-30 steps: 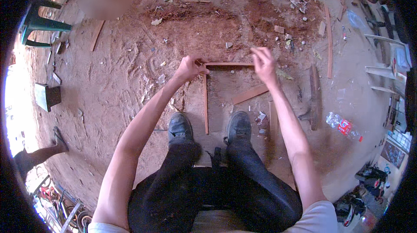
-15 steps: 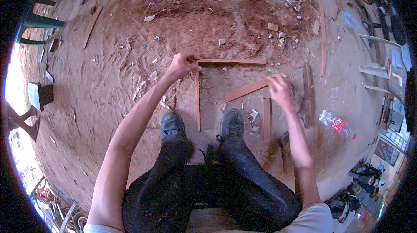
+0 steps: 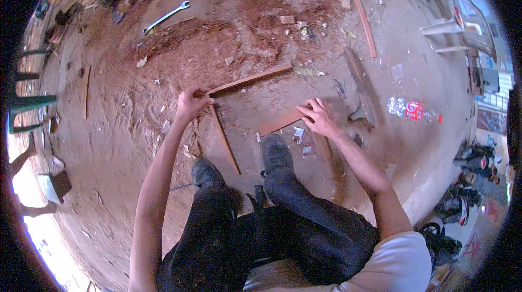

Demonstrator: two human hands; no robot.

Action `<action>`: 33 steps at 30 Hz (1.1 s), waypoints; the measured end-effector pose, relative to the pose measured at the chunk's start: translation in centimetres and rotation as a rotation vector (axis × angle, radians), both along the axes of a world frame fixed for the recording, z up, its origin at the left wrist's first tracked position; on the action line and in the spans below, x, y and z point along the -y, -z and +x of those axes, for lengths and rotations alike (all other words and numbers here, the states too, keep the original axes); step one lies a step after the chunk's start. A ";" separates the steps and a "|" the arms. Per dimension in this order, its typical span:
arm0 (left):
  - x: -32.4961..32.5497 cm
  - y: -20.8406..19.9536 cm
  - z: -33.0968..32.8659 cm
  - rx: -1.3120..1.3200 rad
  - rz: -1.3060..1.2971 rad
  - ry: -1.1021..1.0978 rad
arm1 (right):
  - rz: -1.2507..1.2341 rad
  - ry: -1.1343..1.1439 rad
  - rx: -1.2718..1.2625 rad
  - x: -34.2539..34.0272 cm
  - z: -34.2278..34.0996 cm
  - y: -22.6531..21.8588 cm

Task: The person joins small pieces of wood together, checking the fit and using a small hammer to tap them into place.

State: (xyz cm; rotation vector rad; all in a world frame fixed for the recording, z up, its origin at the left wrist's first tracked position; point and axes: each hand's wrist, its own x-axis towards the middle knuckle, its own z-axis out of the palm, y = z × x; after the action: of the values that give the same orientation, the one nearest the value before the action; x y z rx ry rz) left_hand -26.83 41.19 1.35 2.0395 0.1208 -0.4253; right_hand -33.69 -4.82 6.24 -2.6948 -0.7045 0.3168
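My left hand (image 3: pixel 193 104) pinches the corner where two thin reddish wooden strips meet. From that corner the upper wooden strip (image 3: pixel 251 79) runs off to the right, while the lower wooden strip (image 3: pixel 224 141) slants down toward my left shoe. My right hand (image 3: pixel 319 118) grips one end of a short flat wooden board (image 3: pixel 281 121), fingers over its right end. That board lies just beyond my right shoe (image 3: pixel 276 156), apart from the two strips. Another wooden piece (image 3: pixel 322 146) lies below the right hand, partly hidden.
A combination wrench (image 3: pixel 166 17) lies far left on the dirt. To the right are a dark rough timber (image 3: pixel 361 86), a plastic bottle with a red label (image 3: pixel 414 110) and a long wooden strip (image 3: pixel 360 12). A white plastic chair (image 3: pixel 451 26) stands at far right.
The whole view has turned and shifted. My right hand has brought the short board down, nearer my right shoe. The left hand keeps its hold on the strips' corner.
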 end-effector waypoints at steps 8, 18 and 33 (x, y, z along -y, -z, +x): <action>1.7 -3.5 -0.4 0.022 0.045 0.012 | 0.114 0.407 0.101 5.7 -0.4 -1.1; 0.9 -1.3 -0.2 -0.024 -0.012 0.009 | 0.041 0.620 0.324 10.3 5.8 2.8; 0.6 -1.8 -0.7 -0.053 0.084 -0.048 | 0.406 0.781 0.242 8.1 8.2 3.4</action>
State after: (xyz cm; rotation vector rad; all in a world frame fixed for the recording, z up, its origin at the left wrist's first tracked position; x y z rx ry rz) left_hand -27.54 40.58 3.10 2.1040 0.2229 -0.4506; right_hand -25.50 -12.89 2.83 -2.3939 0.2423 -0.3178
